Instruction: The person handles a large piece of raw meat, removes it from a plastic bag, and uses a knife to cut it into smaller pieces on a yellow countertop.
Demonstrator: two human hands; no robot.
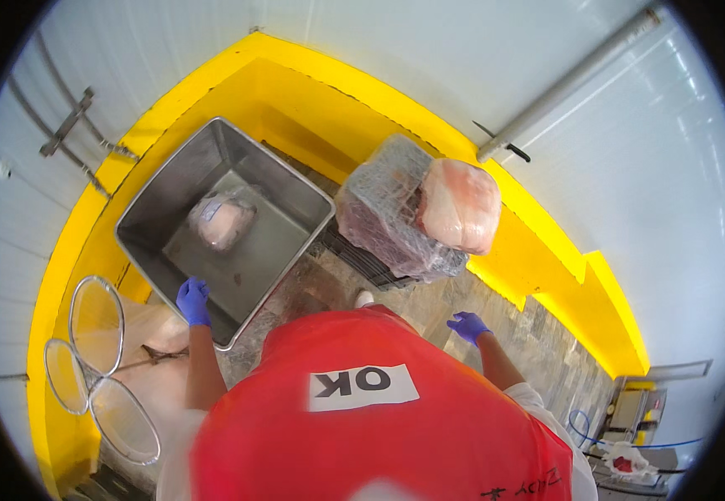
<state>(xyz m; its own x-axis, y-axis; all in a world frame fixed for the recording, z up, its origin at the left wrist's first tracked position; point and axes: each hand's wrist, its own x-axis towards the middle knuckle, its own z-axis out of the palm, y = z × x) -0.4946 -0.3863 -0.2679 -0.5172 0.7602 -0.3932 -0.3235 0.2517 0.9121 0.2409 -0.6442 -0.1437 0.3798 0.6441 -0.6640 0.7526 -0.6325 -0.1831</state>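
Observation:
My left hand point(194, 301), in a blue-purple glove, is at the near left rim of a deep steel bin point(297, 219). Its fingers are curled together; anything inside them is hidden. One pale pink, plastic-wrapped piece of meat point(222, 220) with a small label lies on the bin's floor. Away to the right, my gloved right hand point(468, 327) hangs over the floor, fingers loosely bent and apart, holding nothing. Beyond it, a large bagged piece of meat point(462, 207) rests beside other meat point(376, 219) under clear film, above a dark slatted base point(358, 260).
A yellow ledge point(304, 71) runs along the walls. Three metal hoops point(98, 326) stand at left beside pale pink bulk point(158, 330). A knife point(517, 153) is tucked behind a wall pipe point(575, 79). A blue hose point(579, 422) trails at lower right.

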